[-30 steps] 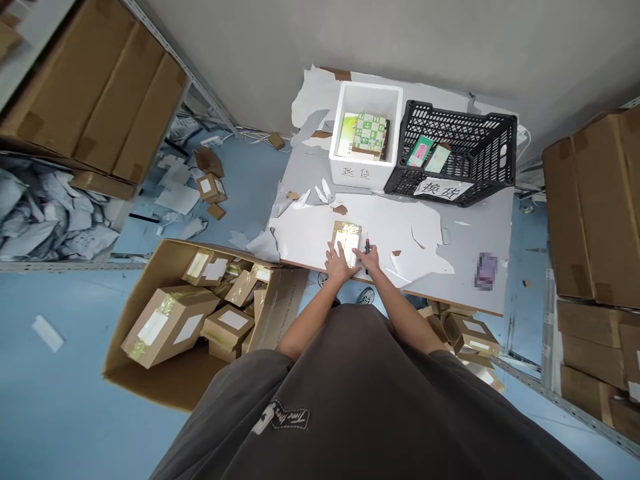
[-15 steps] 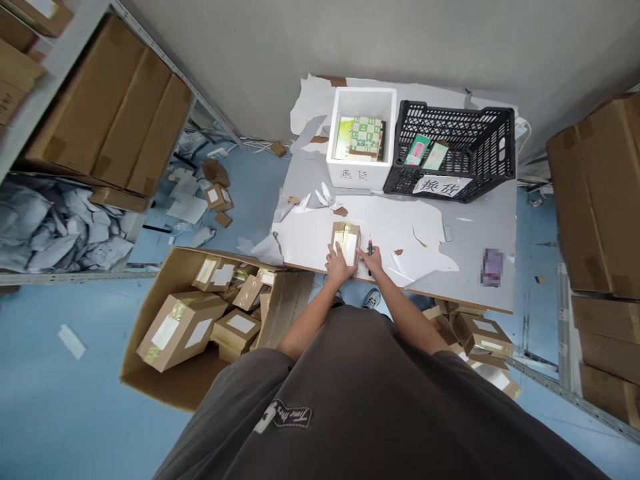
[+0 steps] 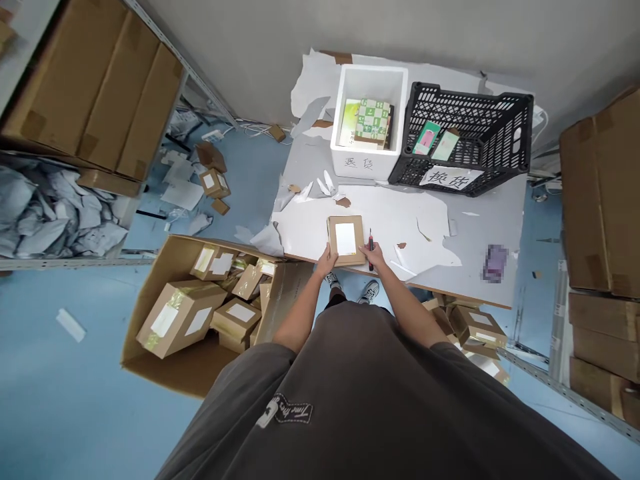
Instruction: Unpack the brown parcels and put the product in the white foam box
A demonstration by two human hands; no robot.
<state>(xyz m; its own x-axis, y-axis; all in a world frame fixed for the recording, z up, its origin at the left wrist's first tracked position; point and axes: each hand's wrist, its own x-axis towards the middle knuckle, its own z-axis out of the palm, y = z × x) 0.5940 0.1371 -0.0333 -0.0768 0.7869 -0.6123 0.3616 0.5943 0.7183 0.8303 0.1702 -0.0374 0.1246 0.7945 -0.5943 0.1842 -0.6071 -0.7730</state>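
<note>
A small cardboard box (image 3: 353, 223) with a white label on its upper face is at the front edge of the table, between my hands. My left hand (image 3: 327, 261) grips its lower left edge, fingers partly hidden by the box. With my right hand (image 3: 373, 255) I hold a slim red-and-black utility knife (image 3: 371, 243), thin tip pointing away from me. The thumb and fingers of that same hand also touch the box's lower right edge.
Behind the box stand a white foam bin (image 3: 367, 167) and a black plastic crate (image 3: 505, 150), both holding small packages. Paper scraps (image 3: 329, 183) litter the white-covered table (image 3: 310, 227). A large open carton (image 3: 145, 347) of boxes sits at left; shelves flank both sides.
The box has been turned, so a labelled face shows where a taped seam was. My left hand has moved from its top to its left edge. The knife stays in my right hand.
</note>
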